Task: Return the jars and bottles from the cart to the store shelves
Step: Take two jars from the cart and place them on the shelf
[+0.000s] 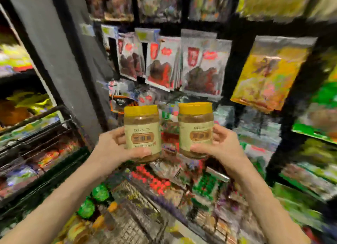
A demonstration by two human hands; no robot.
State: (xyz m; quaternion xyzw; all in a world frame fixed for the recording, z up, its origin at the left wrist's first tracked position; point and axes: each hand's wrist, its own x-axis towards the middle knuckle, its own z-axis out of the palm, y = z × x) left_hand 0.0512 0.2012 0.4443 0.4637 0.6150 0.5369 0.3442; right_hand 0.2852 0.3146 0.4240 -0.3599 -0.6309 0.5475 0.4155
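Jars are mid-carry: the left hand [111, 145] wraps one yellow-lidded jar [142, 132], the right hand [220, 143] wraps its twin [196, 129], both upright above the wire cart [135, 218]. Next, I judge, comes finding their shelf; the pouches [198, 65] ahead look wrong. Smooth cylinders, paper labels, grainy brown filling.

Left hand [111, 149]: jar [142, 133], yellow lid, brown contents, cream label with a tan-orange panel and dark print
Right hand [221, 145]: second jar [196, 130], same colours
Above the hands: clear packets [200, 65], red labels, dark brown contents
Up right of the right hand: yellow-orange pouch [268, 74]
Left of the left hand: grey pillar [60, 48]; black shelf frame [291, 123] to the right
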